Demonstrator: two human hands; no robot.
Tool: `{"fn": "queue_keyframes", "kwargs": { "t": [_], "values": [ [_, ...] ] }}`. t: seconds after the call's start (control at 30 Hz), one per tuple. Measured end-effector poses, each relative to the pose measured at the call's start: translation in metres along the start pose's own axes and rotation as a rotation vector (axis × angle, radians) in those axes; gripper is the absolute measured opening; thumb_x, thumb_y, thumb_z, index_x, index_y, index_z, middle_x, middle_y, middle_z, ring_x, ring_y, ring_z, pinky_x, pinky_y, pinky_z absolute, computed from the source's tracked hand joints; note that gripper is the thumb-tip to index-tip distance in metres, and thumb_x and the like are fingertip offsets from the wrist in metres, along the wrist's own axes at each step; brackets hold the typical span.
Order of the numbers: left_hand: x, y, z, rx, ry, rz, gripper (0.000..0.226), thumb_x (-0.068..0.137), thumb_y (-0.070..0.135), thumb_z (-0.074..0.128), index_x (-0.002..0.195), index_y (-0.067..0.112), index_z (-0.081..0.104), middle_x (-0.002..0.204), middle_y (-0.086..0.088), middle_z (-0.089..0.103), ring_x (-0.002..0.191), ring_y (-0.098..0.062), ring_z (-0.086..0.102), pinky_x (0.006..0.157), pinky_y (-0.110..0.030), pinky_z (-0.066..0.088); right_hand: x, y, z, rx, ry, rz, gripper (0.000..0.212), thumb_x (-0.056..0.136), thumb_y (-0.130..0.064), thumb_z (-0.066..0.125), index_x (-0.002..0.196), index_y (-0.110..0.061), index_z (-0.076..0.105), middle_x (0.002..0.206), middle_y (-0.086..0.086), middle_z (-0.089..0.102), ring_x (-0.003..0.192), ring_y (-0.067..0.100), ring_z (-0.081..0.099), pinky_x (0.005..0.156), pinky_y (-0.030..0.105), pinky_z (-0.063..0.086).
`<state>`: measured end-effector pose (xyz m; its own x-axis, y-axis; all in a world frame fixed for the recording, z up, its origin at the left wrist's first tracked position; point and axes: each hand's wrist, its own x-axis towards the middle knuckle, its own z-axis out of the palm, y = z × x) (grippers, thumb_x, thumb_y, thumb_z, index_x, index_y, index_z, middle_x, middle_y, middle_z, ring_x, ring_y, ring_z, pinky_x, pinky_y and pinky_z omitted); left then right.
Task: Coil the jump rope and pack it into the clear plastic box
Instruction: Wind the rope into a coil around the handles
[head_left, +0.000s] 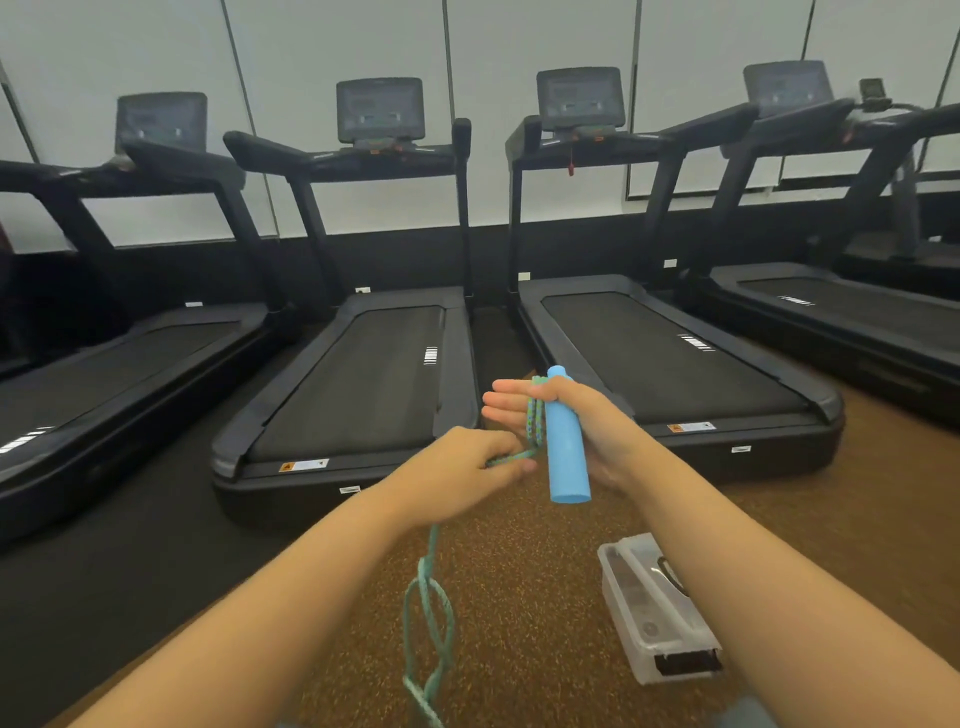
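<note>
- The right hand (576, 415) is clenched around one blue foam handle (566, 441) of the jump rope (431, 613), held upright, with a few turns of the green cord pinned against the palm beside the handle; the fingers are spread flat to the left.
- The left hand (457, 473) pinches the cord just near the handle's lower half, apparently feeding the next turn.
- From the left hand the rest of the rope hangs down towards the floor (519, 597), twisted on itself in two or three loose loops, and runs out of view at the near edge.
- The clear plastic box (654, 613) lies on the brown speckled floor, near and to the right, partly hidden by the right forearm. I cannot tell whether its lid is on.
- Risks, as I judge them: the twists in the hanging length could tighten into a knot as it is drawn up, making a lumpy coil; with the right fingers spread open, the gathered turns could slip off and undo the coil; an over-wide coil may not fit the narrow box.
- Count: one rope, one handle visible (the second is out of view), one box, two hands, and four treadmills (374, 374) in a row on the far side.
</note>
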<state>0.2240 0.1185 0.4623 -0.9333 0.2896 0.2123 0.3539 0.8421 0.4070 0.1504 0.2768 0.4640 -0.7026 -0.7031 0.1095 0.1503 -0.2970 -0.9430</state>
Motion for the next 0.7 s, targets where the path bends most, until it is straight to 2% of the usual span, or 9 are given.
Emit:
{"fn": "queue_keyframes", "kwargs": {
  "t": [0.13,0.23,0.27,0.33,0.37,0.43,0.53,0.63,0.7],
  "values": [
    [-0.001,0.006,-0.016,0.025,-0.029,0.038,0.020,0.094,0.038,0.051,0.086,0.025,0.064,0.090,-0.001,0.067,0.076,-0.014,0.059,0.076,-0.034,0.047,-0.006,0.004,-0.001,-0.144,0.004,0.047,0.045,0.078,-0.025,0.055,0.120,-0.010,0.062,0.115,0.007,0.070,0.099,0.020,0.069,0.079,0.031,0.057],
    [-0.001,0.007,-0.023,0.008,-0.043,0.042,0.016,0.094,0.035,0.052,0.083,0.031,0.062,0.104,0.022,0.061,0.073,-0.009,0.057,0.074,-0.028,0.046,-0.010,0.011,0.000,-0.272,0.065,0.076,0.036,0.073,-0.027,0.060,0.107,-0.016,0.065,0.100,0.008,0.067,0.081,0.016,0.064,0.069,0.026,0.054],
    [-0.001,0.005,-0.024,0.000,-0.046,0.037,0.016,0.094,0.035,0.052,0.083,0.030,0.063,0.104,0.024,0.059,0.074,-0.005,0.057,0.075,-0.025,0.046,-0.011,0.013,0.000,-0.287,0.080,0.088,0.035,0.071,-0.027,0.061,0.104,-0.016,0.063,0.097,0.008,0.065,0.078,0.016,0.062,0.066,0.025,0.053],
    [0.002,0.000,-0.025,0.007,-0.034,0.014,0.022,0.093,0.037,0.054,0.088,0.020,0.067,0.092,0.012,0.065,0.075,-0.008,0.058,0.075,-0.029,0.047,-0.012,0.014,0.000,-0.324,0.060,0.113,0.036,0.070,-0.026,0.063,0.104,-0.014,0.060,0.098,0.010,0.064,0.080,0.018,0.065,0.062,0.023,0.052],
    [0.003,-0.003,-0.026,0.016,-0.023,-0.002,0.025,0.092,0.040,0.055,0.089,0.018,0.067,0.085,0.005,0.065,0.072,-0.010,0.057,0.073,-0.033,0.047,-0.012,0.015,0.000,-0.344,0.027,0.125,0.037,0.073,-0.024,0.064,0.107,-0.011,0.060,0.103,0.013,0.067,0.088,0.023,0.068,0.064,0.023,0.052],
    [0.005,-0.006,-0.029,0.003,0.002,-0.022,0.025,0.089,0.043,0.057,0.087,0.020,0.068,0.076,0.005,0.062,0.066,-0.006,0.053,0.068,-0.030,0.045,-0.012,0.016,0.000,-0.361,-0.054,0.147,0.034,0.083,-0.017,0.058,0.115,-0.006,0.060,0.116,0.016,0.068,0.106,0.027,0.067,0.078,0.026,0.054],
    [0.009,-0.007,-0.036,-0.031,0.059,-0.023,0.021,0.087,0.042,0.061,0.082,0.023,0.068,0.074,0.008,0.062,0.070,-0.004,0.055,0.070,-0.027,0.045,-0.014,0.022,-0.001,-0.388,-0.112,0.193,0.039,0.085,-0.011,0.050,0.122,-0.002,0.058,0.120,0.014,0.067,0.111,0.025,0.065,0.101,0.038,0.044],
    [0.012,-0.008,-0.040,-0.077,0.111,-0.033,0.017,0.086,0.040,0.062,0.078,0.026,0.066,0.069,0.012,0.059,0.066,0.003,0.054,0.064,-0.015,0.040,-0.019,0.027,0.001,-0.423,-0.149,0.224,0.046,0.080,-0.016,0.049,0.124,-0.003,0.058,0.121,0.014,0.067,0.113,0.025,0.064,0.087,0.026,0.050],
    [0.014,-0.009,-0.040,-0.095,0.117,-0.026,0.016,0.087,0.039,0.061,0.077,0.027,0.065,0.067,0.014,0.058,0.064,0.008,0.053,0.062,-0.009,0.038,-0.022,0.028,0.003,-0.428,-0.166,0.213,0.044,0.080,-0.013,0.048,0.122,-0.005,0.060,0.122,0.013,0.067,0.113,0.025,0.064,0.081,0.022,0.048]
  ]
}}
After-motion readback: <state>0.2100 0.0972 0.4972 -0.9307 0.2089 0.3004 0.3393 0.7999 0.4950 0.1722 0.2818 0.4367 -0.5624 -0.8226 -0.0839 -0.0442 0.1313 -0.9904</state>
